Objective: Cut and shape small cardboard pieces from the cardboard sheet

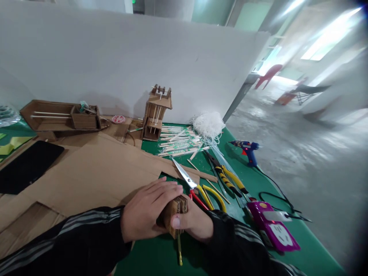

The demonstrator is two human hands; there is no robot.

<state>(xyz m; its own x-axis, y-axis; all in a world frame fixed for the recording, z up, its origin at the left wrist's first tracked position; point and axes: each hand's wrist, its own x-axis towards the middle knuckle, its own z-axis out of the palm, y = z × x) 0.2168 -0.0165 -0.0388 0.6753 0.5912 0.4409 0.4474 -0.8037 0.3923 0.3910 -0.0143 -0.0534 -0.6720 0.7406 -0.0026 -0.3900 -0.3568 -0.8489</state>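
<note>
Near the table's front edge, my left hand (pixel 152 209) is wrapped over the left side and top of a small block of stacked cardboard (pixel 176 214). My right hand (pixel 197 220) grips the same block from the right, its thumb lying on the near face. A thin stick with a yellowish end (pixel 179 251) sticks out below the block toward me. Just beyond my right hand lie open scissors (pixel 189 182) with red and yellow handles.
Cardboard sheets (pixel 94 168) and a black phone-like slab (pixel 30 165) lie left. Behind stand a cardboard tower (pixel 156 115) and a long cardboard box (pixel 57 119). Right are wooden sticks (pixel 178 142), white string (pixel 208 124), pliers (pixel 227 178), a glue gun (pixel 248 149) and a purple power strip (pixel 271 226).
</note>
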